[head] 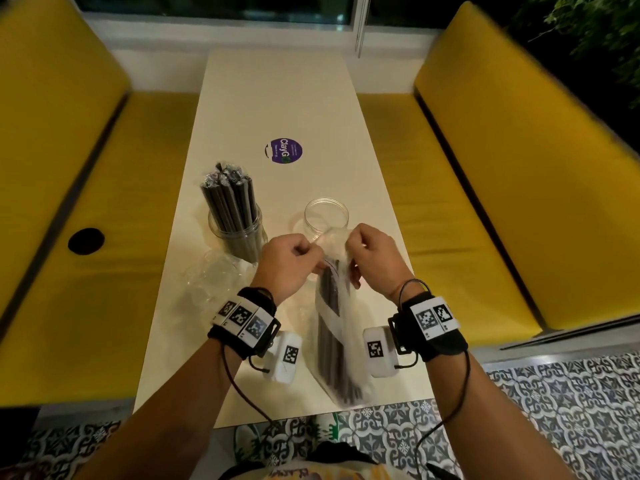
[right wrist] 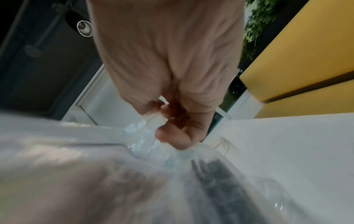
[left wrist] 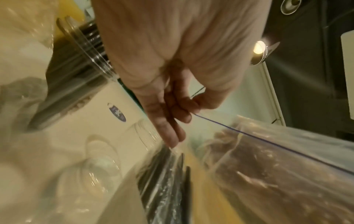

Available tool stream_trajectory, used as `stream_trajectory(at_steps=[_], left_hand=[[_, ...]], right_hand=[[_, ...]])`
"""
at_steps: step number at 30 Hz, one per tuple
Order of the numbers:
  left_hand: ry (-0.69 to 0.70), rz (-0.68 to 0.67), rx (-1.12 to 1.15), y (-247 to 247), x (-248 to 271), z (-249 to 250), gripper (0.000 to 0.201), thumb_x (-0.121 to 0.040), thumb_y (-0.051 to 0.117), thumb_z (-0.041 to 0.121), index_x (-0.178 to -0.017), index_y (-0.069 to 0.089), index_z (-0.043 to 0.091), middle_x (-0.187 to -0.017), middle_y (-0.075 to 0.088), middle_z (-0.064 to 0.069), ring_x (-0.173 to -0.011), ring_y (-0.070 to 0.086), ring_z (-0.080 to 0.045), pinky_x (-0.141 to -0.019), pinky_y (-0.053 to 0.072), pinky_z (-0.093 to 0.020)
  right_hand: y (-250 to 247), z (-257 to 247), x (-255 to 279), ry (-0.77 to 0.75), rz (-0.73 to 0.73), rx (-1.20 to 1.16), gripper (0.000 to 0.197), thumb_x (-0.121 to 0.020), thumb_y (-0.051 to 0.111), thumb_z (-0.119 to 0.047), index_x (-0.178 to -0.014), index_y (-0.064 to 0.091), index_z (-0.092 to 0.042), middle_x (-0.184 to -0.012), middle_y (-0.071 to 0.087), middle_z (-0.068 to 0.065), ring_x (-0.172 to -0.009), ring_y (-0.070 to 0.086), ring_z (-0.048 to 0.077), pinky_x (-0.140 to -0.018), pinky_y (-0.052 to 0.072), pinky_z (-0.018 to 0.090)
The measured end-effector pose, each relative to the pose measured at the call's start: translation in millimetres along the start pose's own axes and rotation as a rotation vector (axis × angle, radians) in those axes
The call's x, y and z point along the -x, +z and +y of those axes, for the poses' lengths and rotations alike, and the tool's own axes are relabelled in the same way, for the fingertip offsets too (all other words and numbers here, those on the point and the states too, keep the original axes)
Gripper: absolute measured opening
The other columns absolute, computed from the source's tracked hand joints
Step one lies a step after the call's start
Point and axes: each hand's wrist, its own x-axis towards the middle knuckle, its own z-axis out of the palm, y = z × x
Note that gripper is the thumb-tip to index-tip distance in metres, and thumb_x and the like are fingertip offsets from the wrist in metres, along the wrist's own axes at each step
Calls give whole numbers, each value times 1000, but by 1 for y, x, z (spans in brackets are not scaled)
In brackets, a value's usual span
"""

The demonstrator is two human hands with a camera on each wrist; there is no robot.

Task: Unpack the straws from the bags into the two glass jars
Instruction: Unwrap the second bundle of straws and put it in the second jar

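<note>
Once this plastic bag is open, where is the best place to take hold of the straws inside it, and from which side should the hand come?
Probably at their upper ends, coming from above through the bag's mouth. The bag stands nearly upright on the table, the left hand and right hand pinch its top edges, and the dark straws run lengthwise toward that opening. A sideways grip would meet only plastic film.

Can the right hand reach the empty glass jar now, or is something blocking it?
Probably not at once: the right hand pinches the straw bag, which hangs between it and the empty glass jar just behind.
</note>
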Motion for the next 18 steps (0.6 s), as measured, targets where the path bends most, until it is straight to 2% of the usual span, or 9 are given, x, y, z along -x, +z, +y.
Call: stream_trajectory(at_steps=[3,5,7,9,11,12,15,17,18], left_hand=[[-13,44,37,-6,-4,1,31,-103,67,19,-84,68,-6,-71,79,-10,-67,80,-29,-74,67,-44],[-39,18,88,-1,-2,4,39,-104,65,29,-83,67,-4,-75,79,-12,-70,80,-34,-77,67,-54],[-75,-33,84,6,2,7,48,-102,67,40,-83,68,-4,-78,79,-12,-74,81,-32,-81,67,-53],[-109,-136,51,11,5,2,54,-97,67,50,-84,72,-1,-81,81,-13,-78,82,-32,-88,65,-53],[-79,-181,20,12,10,-3,47,-98,66,46,-83,75,3,-80,81,-14,-76,81,-35,-86,65,-55],[-50,-157,8,12,12,-4,41,-101,66,39,-80,74,4,-77,80,-14,-73,80,-36,-82,66,-56],[17,-26,-32,10,11,-3,35,-104,63,23,-73,66,7,-65,73,-5,-60,75,-27,-68,66,-46],[28,18,-40,10,9,0,38,-105,62,28,-72,64,9,-61,69,0,-56,71,-20,-63,63,-41],[8,6,-6,10,8,2,42,-105,62,37,-73,65,9,-64,71,-3,-60,73,-24,-67,65,-46]], right_hand=[[-4,-1,1,16,35,-20,32,-104,45,-23,-86,54,2,-65,65,27,-40,57,22,-46,46,32],[1,-6,5,28,11,-50,36,-106,45,-25,-86,54,5,-66,63,22,-39,58,21,-44,48,33],[7,-6,5,23,10,-51,37,-107,47,-26,-82,54,0,-67,62,14,-43,60,21,-46,51,34],[10,-4,4,7,40,-53,35,-105,45,-27,-80,54,-6,-70,62,10,-58,64,30,-57,57,43],[11,-5,6,32,56,-100,35,-104,44,-31,-81,54,-7,-74,62,10,-70,64,43,-65,60,56],[10,-6,8,57,35,-126,37,-105,46,-34,-84,55,-5,-75,62,11,-67,63,41,-61,60,57],[9,-12,15,99,-107,-67,50,-103,53,-50,-93,62,-3,-81,68,14,-53,62,20,-46,54,37],[10,-15,20,38,-158,1,52,-105,51,-49,-89,64,-1,-75,67,16,-46,59,16,-45,50,33],[11,-14,19,11,-148,3,50,-107,50,-44,-87,63,0,-69,65,15,-43,57,16,-45,49,32]])
